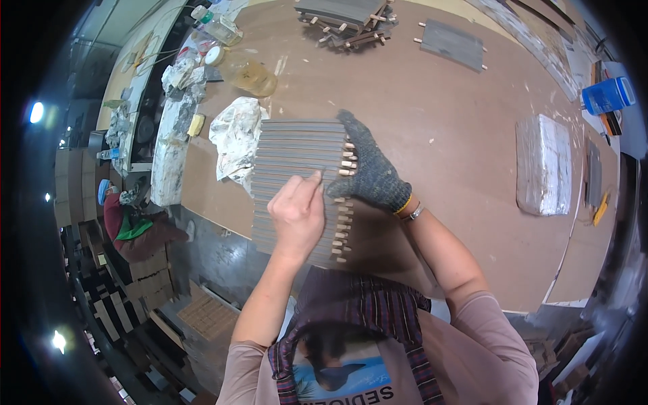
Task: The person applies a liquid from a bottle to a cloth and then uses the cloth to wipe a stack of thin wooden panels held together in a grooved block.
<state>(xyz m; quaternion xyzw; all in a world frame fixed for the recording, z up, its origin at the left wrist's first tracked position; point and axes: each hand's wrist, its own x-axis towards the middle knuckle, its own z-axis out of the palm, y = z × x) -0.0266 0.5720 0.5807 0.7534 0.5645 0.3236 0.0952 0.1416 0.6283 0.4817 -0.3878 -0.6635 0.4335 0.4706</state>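
Note:
A row of thin grey boards (290, 145) stands packed side by side on the near part of the table, with pale wooden dowels (342, 226) sticking out of their right ends. My left hand (297, 209), bare, is closed above the boards. Its fingertips press down on the boards, and whatever they may hold is hidden. On the right, my right hand (374, 169) wears a dark knitted glove with a yellow cuff. Its thumb and fingers clasp the dowelled ends of several boards. A stained white rag (237, 138) touches the row's left side.
Bottles of yellowish (250, 75) and clear liquid (219, 27) lie at the far left, near a yellow sponge (196, 125). Dowelled panels are stacked (344, 17) at the back, with a single panel (451, 44) beside them. A wrapped white block (543, 165) stands right. Someone sits (138, 226) left.

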